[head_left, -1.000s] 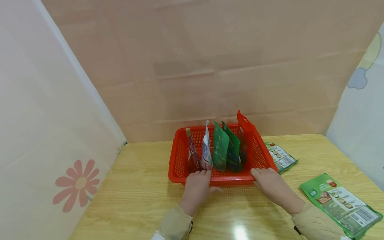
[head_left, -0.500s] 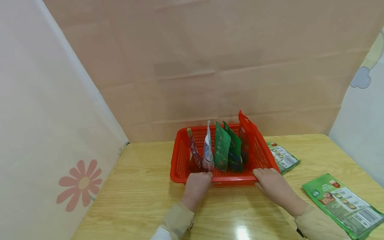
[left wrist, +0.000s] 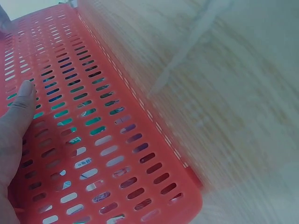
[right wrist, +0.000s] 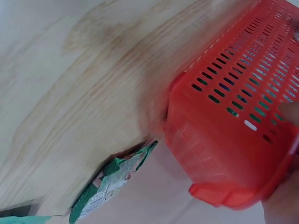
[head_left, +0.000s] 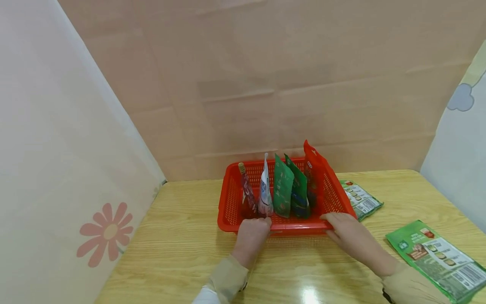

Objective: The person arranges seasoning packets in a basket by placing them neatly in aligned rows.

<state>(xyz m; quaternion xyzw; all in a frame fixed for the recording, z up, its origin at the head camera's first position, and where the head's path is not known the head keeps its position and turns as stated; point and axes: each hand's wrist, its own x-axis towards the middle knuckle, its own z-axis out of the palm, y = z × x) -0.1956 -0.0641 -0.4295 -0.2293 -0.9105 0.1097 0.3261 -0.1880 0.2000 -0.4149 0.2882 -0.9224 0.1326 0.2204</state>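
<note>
A red plastic basket [head_left: 296, 226] with slotted walls stands on the table. My left hand [head_left: 251, 238] grips its front rim left of centre; in the left wrist view the thumb [left wrist: 19, 109] lies against the outer wall. Near the front right corner, my right hand [head_left: 353, 236] holds the same rim, fingers over the top and thumb [right wrist: 290, 113] on the outside. Inside, from left to right, stand a dark red bottle [head_left: 248, 194] with a gold cap, a white pouch [head_left: 265, 196], a green pouch [head_left: 283, 185], a darker green pouch [head_left: 300, 185] and a red bag [head_left: 313, 169].
Two green printed packets lie flat on the wooden table [head_left: 182, 236]: one packet [head_left: 362, 199] beside the basket's right wall, another packet [head_left: 440, 259] nearer the front right. A brown paper-like backdrop [head_left: 243, 105] rises close behind the basket; pale walls flank both sides.
The whole scene has slid slightly right in the head view. My left thumb, which stuck out below the rim, is no longer visible there. Both hands stay on the basket.
</note>
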